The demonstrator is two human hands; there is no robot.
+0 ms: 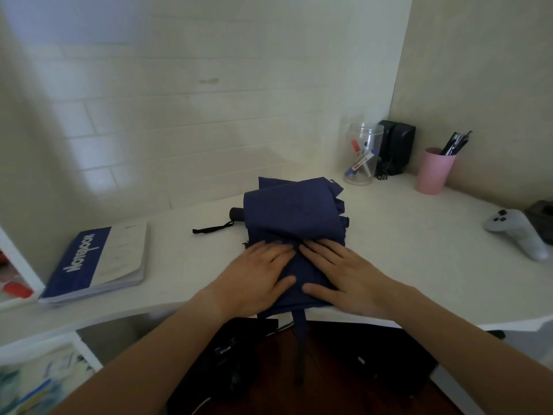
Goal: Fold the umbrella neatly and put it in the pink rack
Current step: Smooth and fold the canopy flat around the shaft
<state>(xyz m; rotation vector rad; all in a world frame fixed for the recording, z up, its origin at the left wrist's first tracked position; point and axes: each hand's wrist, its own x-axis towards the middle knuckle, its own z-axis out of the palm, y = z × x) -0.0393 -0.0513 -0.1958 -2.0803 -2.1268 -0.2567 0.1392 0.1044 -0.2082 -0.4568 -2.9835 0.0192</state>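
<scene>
A navy blue collapsed umbrella (293, 211) lies on the white desk (404, 250), its cloth in loose folds. Its black handle (236, 213) sticks out to the left with a black wrist strap (212, 229) trailing on the desk. A cloth tie strap (300, 339) hangs over the desk's front edge. My left hand (257, 274) and my right hand (341, 274) lie flat, side by side, pressing on the near part of the cloth with fingers spread. No pink rack is in view.
A blue and white notebook (98, 262) lies at the left. At the back right stand a clear jar of markers (362, 157), black speakers (396, 146) and a pink cup of pens (435, 170). A white game controller (517, 232) lies at the far right.
</scene>
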